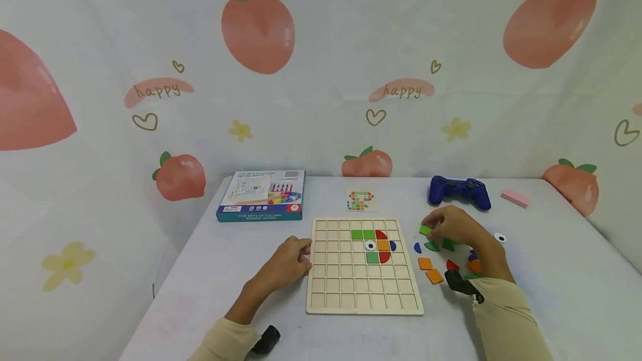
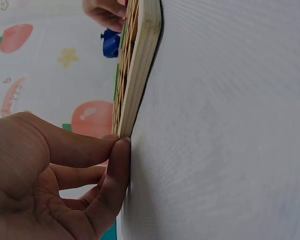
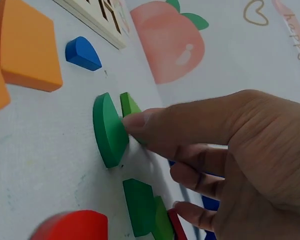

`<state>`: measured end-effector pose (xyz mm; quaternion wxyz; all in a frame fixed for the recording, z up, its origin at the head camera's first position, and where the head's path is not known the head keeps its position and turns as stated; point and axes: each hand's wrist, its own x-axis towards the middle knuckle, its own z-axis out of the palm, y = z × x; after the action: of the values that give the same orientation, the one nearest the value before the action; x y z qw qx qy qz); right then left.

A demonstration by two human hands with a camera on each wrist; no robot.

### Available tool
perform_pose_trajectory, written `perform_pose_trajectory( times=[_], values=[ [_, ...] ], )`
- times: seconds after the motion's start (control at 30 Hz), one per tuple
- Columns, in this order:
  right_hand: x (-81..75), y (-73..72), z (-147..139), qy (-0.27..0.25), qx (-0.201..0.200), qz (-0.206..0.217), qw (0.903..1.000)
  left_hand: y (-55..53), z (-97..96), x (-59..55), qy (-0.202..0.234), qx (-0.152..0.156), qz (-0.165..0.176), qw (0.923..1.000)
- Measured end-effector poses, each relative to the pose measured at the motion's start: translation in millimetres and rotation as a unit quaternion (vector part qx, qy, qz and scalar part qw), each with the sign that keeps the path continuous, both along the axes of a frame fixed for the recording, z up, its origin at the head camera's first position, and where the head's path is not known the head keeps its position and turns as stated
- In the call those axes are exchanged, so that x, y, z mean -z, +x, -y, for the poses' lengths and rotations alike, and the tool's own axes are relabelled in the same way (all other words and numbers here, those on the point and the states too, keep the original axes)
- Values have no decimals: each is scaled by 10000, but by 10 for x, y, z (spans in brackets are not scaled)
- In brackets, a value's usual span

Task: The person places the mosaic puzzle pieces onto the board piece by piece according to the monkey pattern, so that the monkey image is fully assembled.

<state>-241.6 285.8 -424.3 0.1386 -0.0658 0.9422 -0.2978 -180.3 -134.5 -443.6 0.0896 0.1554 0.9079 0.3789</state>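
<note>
At the left edge of the wooden grid board [image 1: 364, 312], my left hand [image 1: 283, 263] pinches the rim between thumb and index finger, as the left wrist view shows close up. Green, red, orange and blue tiles and a white eye tile [image 1: 370, 245] sit in the board's upper right cells. Off the board's right side, my right hand [image 1: 457, 226] holds a light green square tile [image 1: 424, 229] by thumb and fingertips. Right beside it lies a dark green curved tile [image 3: 108, 132]. A blue rounded tile [image 3: 83, 53] and orange square tiles [image 3: 31, 50] lie nearby.
Behind the board is a pattern card [image 1: 362, 200]. A boxed bead game [image 1: 262, 196] lies at the back left. At the back right are a blue game controller [image 1: 458, 191] and a pink block [image 1: 515, 198]. Another eye tile [image 1: 500, 237] lies beyond the right wrist.
</note>
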Motion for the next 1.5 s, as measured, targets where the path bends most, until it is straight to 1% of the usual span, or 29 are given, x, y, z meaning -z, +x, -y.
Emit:
perform_pose_trajectory(
  times=[0.13, 0.27, 0.47, 0.63, 0.87, 1.07, 1.17, 1.27, 1.5],
  values=[
    [13, -10, 54, 25, 53, 28, 10000, 4, 3, 3, 48, 24, -19, 10000],
    [7, -14, 139, -77, 13, -74, 9999, 14, -3, -11, 70, -5, 8, 10000],
    [-19, -34, 304, -314, -348, -419, 9980, 8, -8, -11, 34, -25, 10, 10000],
    [-43, -63, 495, -387, -626, -653, 9951, 3, -6, -2, -16, -1, -14, 10000],
    [-76, -97, 731, -430, -819, -747, 9929, 4, -8, -11, 1, 2, -38, 10000],
    [-36, -135, 884, -577, -1011, -748, 9904, 7, -5, -15, -42, -1, -23, 10000],
    [-13, -148, 956, -568, -1087, -735, 9897, 8, -11, -16, -56, -32, 9, 10000],
    [-3, -160, 1026, -539, -1230, -824, 9875, 11, -13, -22, -31, -58, 32, 10000],
    [18, -191, 1207, -664, -1577, -987, 9803, 31, -28, -45, 33, -91, 49, 9999]
  ],
)
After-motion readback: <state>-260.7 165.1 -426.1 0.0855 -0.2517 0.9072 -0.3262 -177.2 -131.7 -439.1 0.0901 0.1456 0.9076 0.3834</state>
